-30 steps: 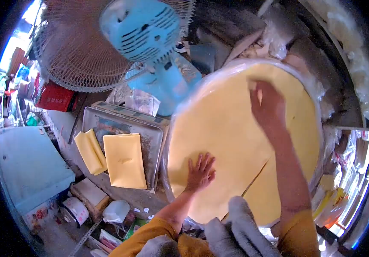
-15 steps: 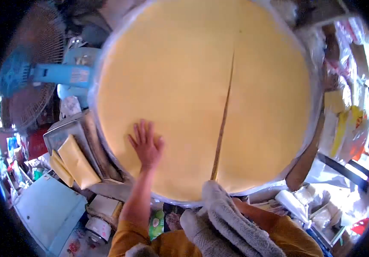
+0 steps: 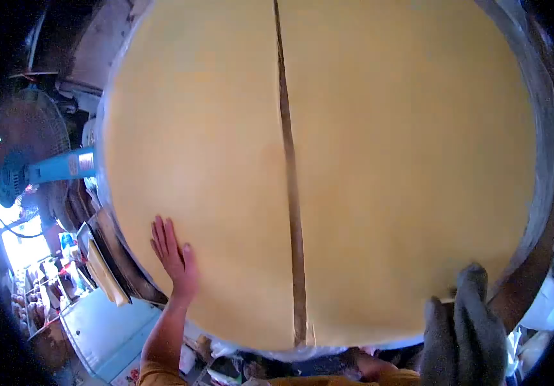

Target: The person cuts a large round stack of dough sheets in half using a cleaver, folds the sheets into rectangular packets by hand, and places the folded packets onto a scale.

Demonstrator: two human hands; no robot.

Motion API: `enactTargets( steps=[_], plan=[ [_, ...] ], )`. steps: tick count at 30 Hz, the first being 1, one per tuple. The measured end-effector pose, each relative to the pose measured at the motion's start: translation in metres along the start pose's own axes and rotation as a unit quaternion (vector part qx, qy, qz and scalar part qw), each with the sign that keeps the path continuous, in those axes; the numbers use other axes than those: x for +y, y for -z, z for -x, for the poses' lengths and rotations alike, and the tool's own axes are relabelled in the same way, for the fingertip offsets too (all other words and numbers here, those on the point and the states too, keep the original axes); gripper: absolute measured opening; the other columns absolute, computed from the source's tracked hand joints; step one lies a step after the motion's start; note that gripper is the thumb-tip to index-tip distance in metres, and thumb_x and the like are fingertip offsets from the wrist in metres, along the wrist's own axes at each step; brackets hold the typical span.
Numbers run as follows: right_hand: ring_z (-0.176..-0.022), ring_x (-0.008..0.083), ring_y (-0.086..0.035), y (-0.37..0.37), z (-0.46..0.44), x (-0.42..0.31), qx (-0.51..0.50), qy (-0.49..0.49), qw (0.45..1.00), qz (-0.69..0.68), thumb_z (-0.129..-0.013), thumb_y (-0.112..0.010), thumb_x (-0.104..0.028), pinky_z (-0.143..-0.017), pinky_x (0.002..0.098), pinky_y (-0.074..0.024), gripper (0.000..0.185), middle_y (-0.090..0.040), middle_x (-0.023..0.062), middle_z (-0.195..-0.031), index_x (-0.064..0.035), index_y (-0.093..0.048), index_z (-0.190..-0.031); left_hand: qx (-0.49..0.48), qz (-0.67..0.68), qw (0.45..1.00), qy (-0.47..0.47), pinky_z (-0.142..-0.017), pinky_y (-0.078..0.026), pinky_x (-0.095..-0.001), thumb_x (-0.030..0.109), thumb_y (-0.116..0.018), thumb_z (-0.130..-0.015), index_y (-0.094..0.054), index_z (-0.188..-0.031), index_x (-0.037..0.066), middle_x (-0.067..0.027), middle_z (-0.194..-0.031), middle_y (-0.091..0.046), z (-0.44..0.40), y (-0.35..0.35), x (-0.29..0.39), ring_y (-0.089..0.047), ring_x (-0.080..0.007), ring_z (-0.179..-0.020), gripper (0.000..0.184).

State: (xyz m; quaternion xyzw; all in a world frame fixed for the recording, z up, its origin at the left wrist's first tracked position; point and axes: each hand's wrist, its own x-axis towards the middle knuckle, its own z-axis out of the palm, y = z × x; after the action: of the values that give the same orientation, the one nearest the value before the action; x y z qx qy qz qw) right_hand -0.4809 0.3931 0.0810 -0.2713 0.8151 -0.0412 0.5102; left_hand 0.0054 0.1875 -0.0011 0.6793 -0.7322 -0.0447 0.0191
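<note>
A large round, smooth yellow slab (image 3: pixel 406 161) fills most of the view, with clear plastic (image 3: pixel 543 128) around its rim. A long narrow gap (image 3: pixel 295 225) runs through it from top to near edge, dark brown inside. My left hand (image 3: pixel 177 267) lies flat on the left part, fingers stretched out, holding nothing. Of my right arm only some bare skin (image 3: pixel 368 364) shows below the near rim; its fingers are hidden. Thick grey plush cloth (image 3: pixel 463 328) with two rounded ends hangs close to the camera at lower right, covering part of the slab.
A blue-stemmed fan (image 3: pixel 61 167) stands at the left. Below it are folded yellow pieces (image 3: pixel 106 273) and a pale blue box lid (image 3: pixel 110 331). A brown curved board edge (image 3: pixel 528 283) borders the slab at right.
The view has shifted closer over the slab. The gap looks longer and wider, now reaching the top of the view. My left hand stays flat; the grey cloth has swung right.
</note>
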Motion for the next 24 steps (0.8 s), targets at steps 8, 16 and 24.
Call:
enactTargets(
  steps=[8, 16, 24],
  plan=[
    [-0.083, 0.0273, -0.060, -0.057, -0.012, 0.003, -0.055, 0.017, 0.998, -0.032, -0.084, -0.054, -0.024, -0.076, 0.0374, -0.0481, 0.024, -0.062, 0.0139, -0.092, -0.0070, -0.061, -0.099, 0.001, -0.026, 1.000, 0.006, -0.108, -0.004, -0.0503, 0.029, -0.037, -0.088, -0.028, -0.139, 0.006, -0.0153, -0.147, -0.019, 0.002, -0.003, -0.008, -0.012, -0.0323, -0.137, 0.056],
    [-0.086, 0.0288, -0.059, -0.056, -0.017, -0.005, -0.041, 0.013, 0.999, -0.029, -0.084, -0.053, -0.026, -0.077, 0.0383, -0.0475, 0.026, -0.062, 0.0150, -0.095, -0.0071, -0.060, -0.101, 0.001, -0.006, 1.000, -0.006, -0.108, -0.004, -0.0510, 0.026, -0.040, -0.087, -0.029, -0.138, 0.006, -0.0151, -0.147, -0.020, 0.002, -0.001, -0.009, -0.013, -0.0322, -0.137, 0.056],
    [-0.088, 0.0302, -0.058, -0.094, -0.030, 0.003, -0.076, 0.014, 0.996, -0.044, -0.084, -0.053, -0.027, -0.079, 0.0392, -0.0470, 0.028, -0.061, 0.0160, -0.097, -0.0071, -0.059, -0.103, 0.002, -0.008, 1.000, -0.012, -0.107, -0.005, -0.0518, 0.027, -0.039, -0.088, -0.029, -0.138, 0.006, -0.0168, -0.146, -0.020, 0.003, 0.000, -0.010, -0.013, -0.0341, -0.136, 0.055]
  ],
)
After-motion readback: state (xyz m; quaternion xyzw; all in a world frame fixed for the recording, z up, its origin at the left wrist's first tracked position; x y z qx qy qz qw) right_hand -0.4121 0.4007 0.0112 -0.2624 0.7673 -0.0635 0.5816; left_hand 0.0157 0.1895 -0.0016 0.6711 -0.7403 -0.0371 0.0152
